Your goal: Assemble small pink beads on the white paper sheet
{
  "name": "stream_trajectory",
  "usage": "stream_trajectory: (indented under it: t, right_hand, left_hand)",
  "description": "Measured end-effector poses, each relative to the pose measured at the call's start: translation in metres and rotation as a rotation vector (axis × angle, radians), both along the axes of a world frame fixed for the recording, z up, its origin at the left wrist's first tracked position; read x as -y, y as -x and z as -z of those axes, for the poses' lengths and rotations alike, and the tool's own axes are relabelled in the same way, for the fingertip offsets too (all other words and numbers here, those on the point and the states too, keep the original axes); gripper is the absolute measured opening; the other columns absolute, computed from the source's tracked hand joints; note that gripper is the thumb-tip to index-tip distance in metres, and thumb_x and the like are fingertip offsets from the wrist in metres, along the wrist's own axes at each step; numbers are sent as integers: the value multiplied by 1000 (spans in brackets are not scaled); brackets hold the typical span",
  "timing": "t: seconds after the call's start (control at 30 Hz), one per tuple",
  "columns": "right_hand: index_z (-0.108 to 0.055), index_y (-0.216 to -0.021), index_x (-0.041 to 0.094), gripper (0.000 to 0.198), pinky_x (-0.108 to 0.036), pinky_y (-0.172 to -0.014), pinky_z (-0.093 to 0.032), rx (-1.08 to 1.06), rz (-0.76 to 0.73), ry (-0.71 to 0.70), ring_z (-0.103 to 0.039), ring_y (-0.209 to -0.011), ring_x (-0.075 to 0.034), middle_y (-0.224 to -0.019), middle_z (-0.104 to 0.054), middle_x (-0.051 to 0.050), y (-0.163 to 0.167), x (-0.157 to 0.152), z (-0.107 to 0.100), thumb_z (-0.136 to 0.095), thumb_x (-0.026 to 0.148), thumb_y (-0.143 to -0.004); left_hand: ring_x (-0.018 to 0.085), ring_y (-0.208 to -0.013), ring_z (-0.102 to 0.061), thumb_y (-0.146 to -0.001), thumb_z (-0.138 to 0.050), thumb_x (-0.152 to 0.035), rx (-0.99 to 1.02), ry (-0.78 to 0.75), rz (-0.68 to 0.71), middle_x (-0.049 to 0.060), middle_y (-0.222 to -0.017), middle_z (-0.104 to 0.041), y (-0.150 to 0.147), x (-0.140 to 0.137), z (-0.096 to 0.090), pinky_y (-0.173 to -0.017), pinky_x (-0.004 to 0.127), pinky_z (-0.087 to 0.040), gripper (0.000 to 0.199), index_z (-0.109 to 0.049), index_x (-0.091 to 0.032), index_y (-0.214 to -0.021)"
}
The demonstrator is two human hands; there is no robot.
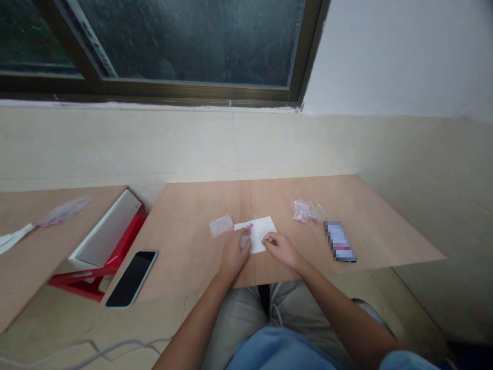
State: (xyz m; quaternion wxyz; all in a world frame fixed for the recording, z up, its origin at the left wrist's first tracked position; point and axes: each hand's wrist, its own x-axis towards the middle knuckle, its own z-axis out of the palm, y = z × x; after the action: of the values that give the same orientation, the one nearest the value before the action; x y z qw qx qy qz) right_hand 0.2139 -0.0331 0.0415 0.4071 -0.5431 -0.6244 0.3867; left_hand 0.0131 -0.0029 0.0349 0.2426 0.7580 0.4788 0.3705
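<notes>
A white card or sheet of paper (262,230) lies flat on the wooden table (185,257), between and beyond my hands. My left hand (233,252) is closed on a small clear plastic bag (244,240) at the card's left side. Small pinkish-red pieces (249,227) show at the bag's top, too small to name. My right hand (283,247) is over the card's right edge with thumb and fingertips pinched together. Whatever those fingertips hold, if anything, cannot be made out. A flat clear packet (221,225) rests just left of the card.
Clear plastic bags with pinkish contents (304,210) lie at the back right, near a phone with a lit screen (340,241). A dark-screened phone (131,279) sits at the left edge. Beyond it are a red stool (96,282) and another table (23,267) bearing a plastic bag.
</notes>
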Motion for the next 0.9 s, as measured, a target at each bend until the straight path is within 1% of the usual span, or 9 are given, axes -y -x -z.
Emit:
stream_trajectory:
  t: [0.1, 0.2, 0.27, 0.37, 0.47, 0.57, 0.67, 0.77, 0.9]
  right_hand:
    - [-68, -78, 18, 21, -24, -59, -39, -6, -42, 39, -53, -60, -14, -66, -62, 1, -25, 13, -1, -59, 34, -88]
    - [-69, -87, 18, 19, -24, -60, -41, -91, -97, 112, -56, -63, -14, -70, -64, 0, -37, 25, -3, -62, 36, -88]
    - [-69, -95, 19, 21, -25, -67, -46, -174, -135, 139, -61, -74, -16, -83, -69, -2, -39, 32, -5, -66, 38, -87]
    - [-68, -105, 18, 32, -30, -80, -49, -339, -271, 174, -64, -90, -19, -99, -70, -5, -36, 37, -11, -69, 43, -85]
    - [-68, -97, 15, 40, -31, -78, -51, -448, -425, 260, -64, -85, -19, -90, -70, -4, -34, 35, -18, -76, 50, -80]
    - [-67, -87, 15, 40, -28, -72, -50, -477, -439, 287, -61, -77, -16, -82, -68, -2, -40, 30, -23, -78, 52, -77]
    - [-65, -86, 15, 39, -26, -65, -48, -487, -315, 276, -59, -71, -15, -78, -65, -1, -52, 24, -24, -74, 53, -80]
    - [-64, -84, 15, 40, -25, -60, -49, -434, -190, 268, -58, -68, -15, -77, -64, -2, -63, 20, -22, -73, 53, -80]
    - [-62, -81, 15, 41, -27, -60, -51, -387, -171, 279, -60, -70, -16, -76, -63, -2, -65, 21, -18, -73, 55, -79]
  left_hand:
    - [24, -127, -57, -98, -50, -30, 76, 60, 94, 10, -132, -63, -15, 11, -26, -112, 43, -41, 36, -56, -22, -132]
    - [24, -143, -43, -102, -41, -39, 127, 217, 203, 9, -146, -55, -28, 24, -44, -121, 45, -31, 42, -53, -24, -140]
    - [23, -148, -35, -104, -36, -44, 181, 363, 274, 5, -153, -48, -36, 34, -50, -125, 47, -23, 46, -51, -27, -144]
    - [23, -149, -33, -104, -32, -50, 287, 571, 378, 2, -157, -43, -44, 48, -53, -127, 48, -18, 52, -49, -28, -147]
    - [24, -147, -35, -103, -33, -53, 340, 690, 420, 4, -157, -43, -51, 59, -52, -126, 47, -20, 55, -48, -26, -148]
    - [26, -142, -41, -101, -43, -52, 341, 624, 311, 6, -150, -51, -54, 62, -48, -122, 45, -26, 51, -53, -24, -143]
    - [26, -115, -60, -95, -57, -48, 348, 508, 176, 8, -119, -68, -53, 57, -38, -105, 40, -44, 37, -65, -21, -119]
    - [21, -91, -62, -93, -62, -46, 405, 460, 133, 5, -93, -67, -47, 51, -26, -86, 32, -49, 28, -65, -18, -95]
    - [19, -89, -61, -92, -64, -44, 448, 460, 140, 4, -92, -64, -42, 50, -18, -82, 30, -48, 26, -64, -18, -96]
